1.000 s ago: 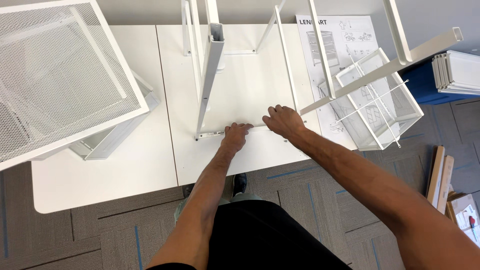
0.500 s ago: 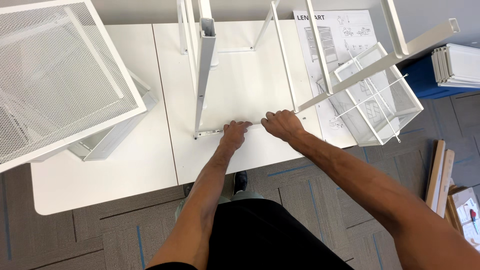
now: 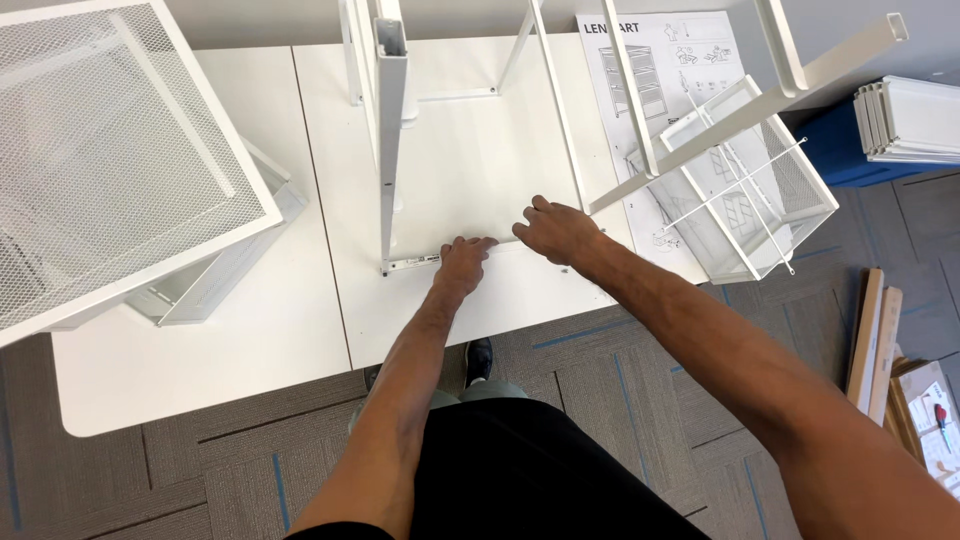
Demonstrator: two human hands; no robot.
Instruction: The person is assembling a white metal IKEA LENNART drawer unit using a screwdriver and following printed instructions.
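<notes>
A white metal frame (image 3: 392, 120) of thin bars stands on a white table (image 3: 200, 330). Its lower crossbar (image 3: 415, 262) lies along the tabletop near the front edge. My left hand (image 3: 462, 258) rests on that crossbar with its fingers curled over it. My right hand (image 3: 556, 230) presses flat on the table just right of it, fingers spread toward the frame's inner upright (image 3: 560, 110). Whether the right hand grips anything cannot be seen.
A large white mesh basket (image 3: 110, 150) sits on the table's left. A smaller wire-and-mesh basket (image 3: 750, 190) lies at the right edge over an instruction sheet (image 3: 650, 70). White panels (image 3: 910, 120) and wooden pieces (image 3: 875, 330) lie on the carpet at right.
Both hands stay on the crossbar area. The view has shifted slightly, and the frame and hands sit a little further left in view.
</notes>
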